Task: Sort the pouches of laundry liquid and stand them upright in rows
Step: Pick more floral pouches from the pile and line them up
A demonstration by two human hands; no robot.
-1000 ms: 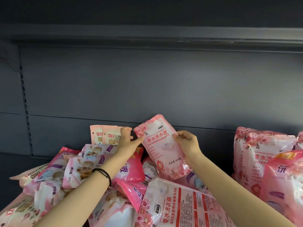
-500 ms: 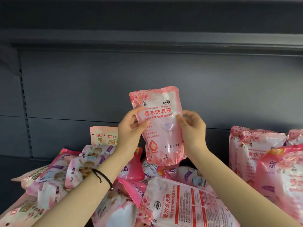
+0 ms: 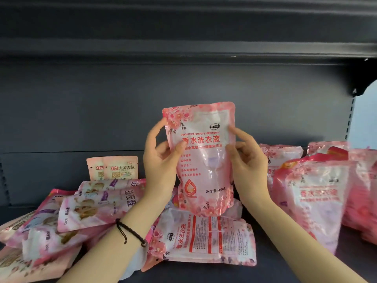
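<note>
Pouches of laundry liquid lie in a loose pink heap at my near left, some marked 500g, beside my left wrist with its black cord bracelet. Just ahead of me a flat pouch lies back side up on the dark shelf, with 香水洗衣液 down its edge and red-ruled small print too fine to read. Above it I hold the upright pouch clear of the shelf, front towards me. My left hand curls round its left edge, thumb on the front, and my right hand pinches the right edge likewise. It reads "Perfumed laundry detergent", 香水洗衣液, and 400 near the foot. Further right, matching standing pouches are packed together. Farthest back on the left, a paler pack reading 立白 大师香氛 stands against the back panel.
</note>
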